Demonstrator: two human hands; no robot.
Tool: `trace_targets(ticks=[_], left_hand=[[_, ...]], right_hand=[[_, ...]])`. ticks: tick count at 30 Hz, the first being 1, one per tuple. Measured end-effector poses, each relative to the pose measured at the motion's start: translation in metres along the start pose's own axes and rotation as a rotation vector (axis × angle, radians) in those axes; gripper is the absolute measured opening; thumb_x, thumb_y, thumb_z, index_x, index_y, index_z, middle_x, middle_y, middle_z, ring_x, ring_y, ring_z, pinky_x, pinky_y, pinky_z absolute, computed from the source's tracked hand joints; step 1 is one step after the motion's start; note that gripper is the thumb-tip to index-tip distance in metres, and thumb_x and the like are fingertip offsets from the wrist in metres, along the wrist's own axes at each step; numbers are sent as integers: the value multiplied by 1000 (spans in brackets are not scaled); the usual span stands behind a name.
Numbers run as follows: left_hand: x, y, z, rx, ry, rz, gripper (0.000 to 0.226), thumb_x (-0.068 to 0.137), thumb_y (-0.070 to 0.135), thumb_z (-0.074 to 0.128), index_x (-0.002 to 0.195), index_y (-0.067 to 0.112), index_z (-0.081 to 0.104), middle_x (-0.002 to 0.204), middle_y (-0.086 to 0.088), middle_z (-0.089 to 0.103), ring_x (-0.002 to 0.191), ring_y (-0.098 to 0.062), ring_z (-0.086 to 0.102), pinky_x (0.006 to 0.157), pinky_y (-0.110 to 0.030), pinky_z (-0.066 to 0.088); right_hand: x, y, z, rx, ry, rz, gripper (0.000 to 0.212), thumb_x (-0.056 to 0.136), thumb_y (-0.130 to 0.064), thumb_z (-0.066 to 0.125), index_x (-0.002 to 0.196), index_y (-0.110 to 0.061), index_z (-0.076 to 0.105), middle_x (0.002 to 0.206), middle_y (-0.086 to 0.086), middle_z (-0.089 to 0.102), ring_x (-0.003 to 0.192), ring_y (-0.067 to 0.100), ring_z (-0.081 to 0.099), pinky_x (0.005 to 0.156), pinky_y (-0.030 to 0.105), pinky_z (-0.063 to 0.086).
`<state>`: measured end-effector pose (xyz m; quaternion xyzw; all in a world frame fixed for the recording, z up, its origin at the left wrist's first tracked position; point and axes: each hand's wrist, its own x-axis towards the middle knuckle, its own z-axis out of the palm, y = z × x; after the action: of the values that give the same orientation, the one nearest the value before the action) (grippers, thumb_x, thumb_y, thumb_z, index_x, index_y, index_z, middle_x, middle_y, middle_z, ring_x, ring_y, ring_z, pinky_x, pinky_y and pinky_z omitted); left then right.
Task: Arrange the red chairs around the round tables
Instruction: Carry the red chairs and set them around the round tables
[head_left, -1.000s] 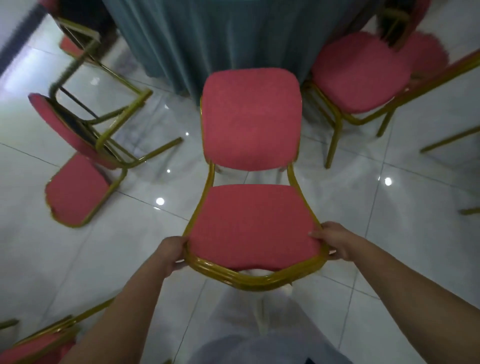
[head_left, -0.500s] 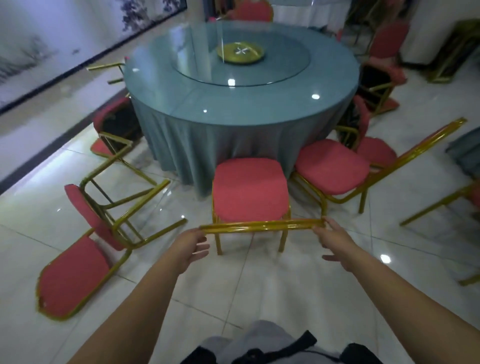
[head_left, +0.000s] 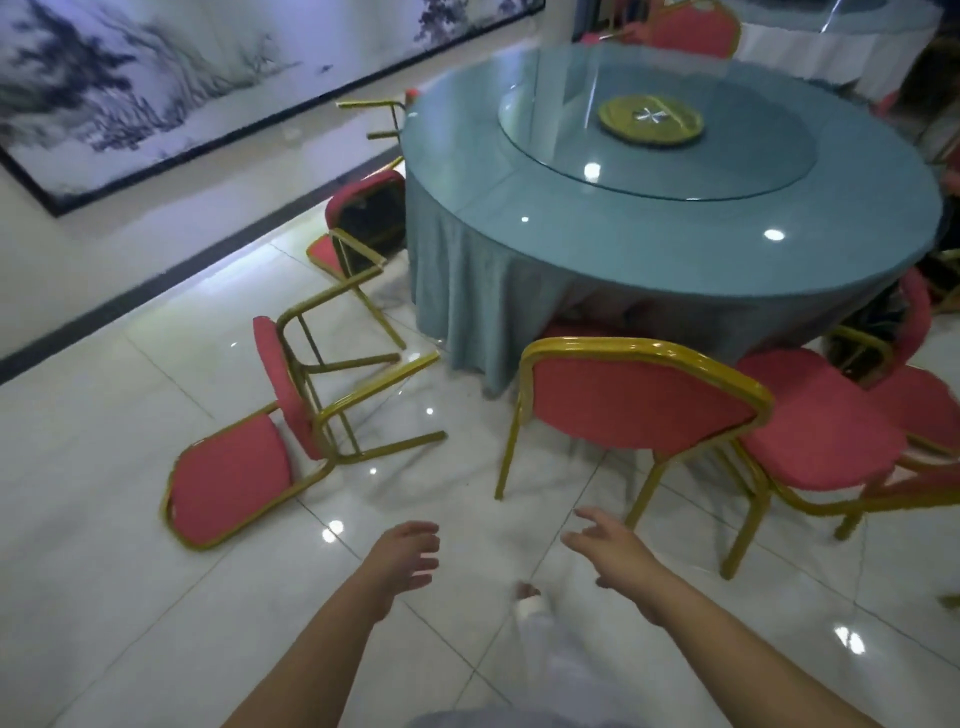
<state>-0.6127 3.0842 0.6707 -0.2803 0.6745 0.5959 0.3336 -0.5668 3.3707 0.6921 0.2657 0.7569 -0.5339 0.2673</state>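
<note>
Head view: we look down at a red chair (head_left: 639, 410) standing upright on the pale tiled floor (head_left: 130, 597), its back turned to us and its seat pushed in against the draped blue-grey cloth of the round table (head_left: 493, 291), so the seat is mostly hidden. Its rounded backrest is padded in red fabric and edged by a gold-coloured metal tube that runs down into slim gold legs. Just beside it on the right sits a second red seat (head_left: 815, 421) on the same kind of frame. To the left, well apart from the cloth, a tipped chair (head_left: 234, 483) lies with its backrest flat on the tiles, its seat on edge and its legs pointing toward the table. Farther back another toppled chair (head_left: 363, 208) leans at the table's left side, its dark underside showing. On the tabletop lies a glass turntable (head_left: 727, 171) with a yellow-green disc (head_left: 649, 119) at its centre. Our left hand (head_left: 410, 556) and right hand (head_left: 608, 545) both hover over the floor in front of the upright chair, fingers loosely spread, holding nothing and touching nothing.
</note>
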Motion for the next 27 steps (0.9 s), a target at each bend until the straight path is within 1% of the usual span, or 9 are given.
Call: trace_targets(ticks=[5,9,11,13,15,19,21,25,27], left_hand=[[-4,3,-31,-74,163,-99,21,91,7,61,111,10,66,95,-11,65,80,-24,63,76,-34,54],[-11,13,-61,-227,364,-104,19,93,6,59,109,11,68,92,-9,67,76,-23,63,69,-31,51],[-15,15,-76,-294,471,-91,19,91,6,60,107,13,69,96,-10,69,80,-23,64,68,-31,52],[-20,15,-89,-335,524,-79,20,90,8,61,106,16,70,101,-12,71,83,-23,66,69,-30,54],[-26,13,-101,-362,560,-85,21,89,9,62,106,18,71,103,-11,72,83,-21,67,68,-29,56],[-28,4,-128,-454,613,-96,21,90,9,63,108,18,70,104,-11,71,82,-19,67,64,-27,56],[-24,-1,-148,-498,618,-106,21,90,9,63,108,18,70,105,-12,71,82,-20,66,64,-28,55],[-2,-7,-202,-587,621,-83,21,89,9,63,107,18,70,105,-11,72,84,-21,67,78,-35,58],[7,-7,-237,-619,608,-62,22,90,9,63,109,16,69,103,-10,71,85,-21,66,84,-38,57]], right_hand=[[57,-41,20,-33,-130,5,47,93,-37,65,136,-25,51,133,8,53,109,21,55,85,35,46],[97,-79,44,-60,-289,6,46,92,-35,66,135,-28,51,125,5,56,104,19,58,74,33,48],[113,-98,61,-108,-363,-11,46,92,-35,66,135,-28,52,123,4,56,104,19,57,75,33,49],[128,-118,82,-176,-418,-43,47,92,-36,66,136,-28,52,122,4,56,106,20,57,87,38,51],[137,-139,105,-243,-471,-61,48,92,-38,65,136,-29,50,123,4,55,108,22,57,95,42,50],[148,-179,154,-308,-555,-103,49,92,-37,64,138,-29,50,115,1,59,99,19,60,79,34,52],[152,-196,180,-342,-575,-122,48,92,-37,64,137,-29,50,111,-1,59,97,18,61,76,32,52],[160,-225,237,-394,-539,-155,48,92,-37,63,137,-29,50,114,0,58,99,17,59,82,34,52],[161,-239,268,-421,-494,-173,47,92,-35,63,137,-28,51,119,1,57,104,19,57,89,38,51]])
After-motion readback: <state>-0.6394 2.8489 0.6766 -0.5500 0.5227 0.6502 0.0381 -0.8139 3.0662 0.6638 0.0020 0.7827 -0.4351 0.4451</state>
